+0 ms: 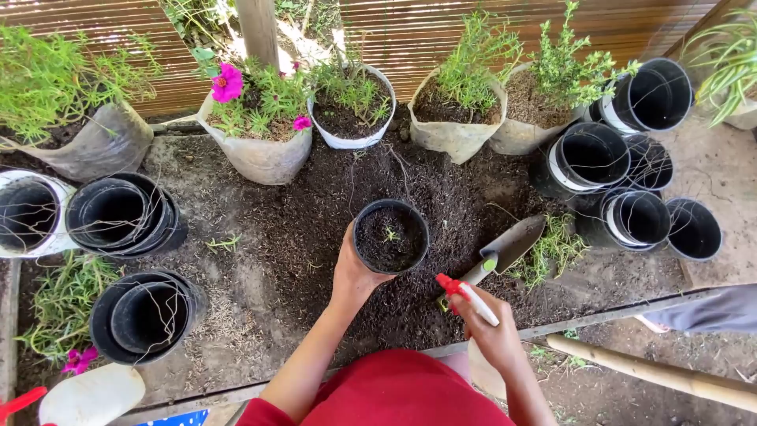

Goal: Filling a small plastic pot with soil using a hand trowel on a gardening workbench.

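Your left hand (352, 272) is cupping the black pot (390, 235) of soil on the spilled soil bed (315, 229); your right hand (489, 327) is gripping a spray bottle (467, 294). Spraying hard risks flattening its 1 tiny seedling (389, 234).

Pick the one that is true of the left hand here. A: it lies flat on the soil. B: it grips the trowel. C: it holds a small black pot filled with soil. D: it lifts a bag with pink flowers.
C: the left hand cups the side of the small black pot, which is filled with soil and has a tiny green sprout in it.
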